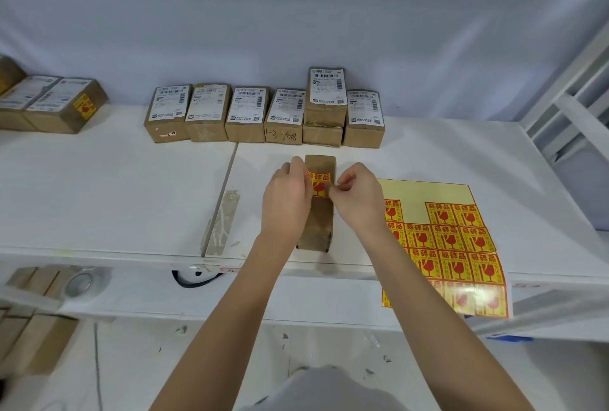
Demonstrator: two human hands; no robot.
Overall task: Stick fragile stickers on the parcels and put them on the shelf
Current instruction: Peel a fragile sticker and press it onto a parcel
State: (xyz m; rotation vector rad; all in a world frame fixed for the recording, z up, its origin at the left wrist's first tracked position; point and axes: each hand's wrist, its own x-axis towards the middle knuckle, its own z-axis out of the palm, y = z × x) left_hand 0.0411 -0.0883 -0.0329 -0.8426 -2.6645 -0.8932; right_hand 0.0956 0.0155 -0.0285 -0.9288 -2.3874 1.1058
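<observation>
A brown parcel (pixel 319 209) lies on the white table (pixel 115 196) between both hands. The left hand (pixel 288 199) and right hand (pixel 357 199) pinch a yellow sticker (pixel 319 184) (red print) over its top.

parcel (pixel 318 212): brown carton, frame centre, long side up
fragile sticker (pixel 319 184): yellow-red, on parcel's top
sticker sheet (pixel 461 239): right, partly used

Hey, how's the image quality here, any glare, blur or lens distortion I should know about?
Head view: even, soft lighting with faint shadows; wide-angle bending curves the table edge; glare washes the bottom row of the sticker sheet; the parcel labels are too blurred to read.
</observation>
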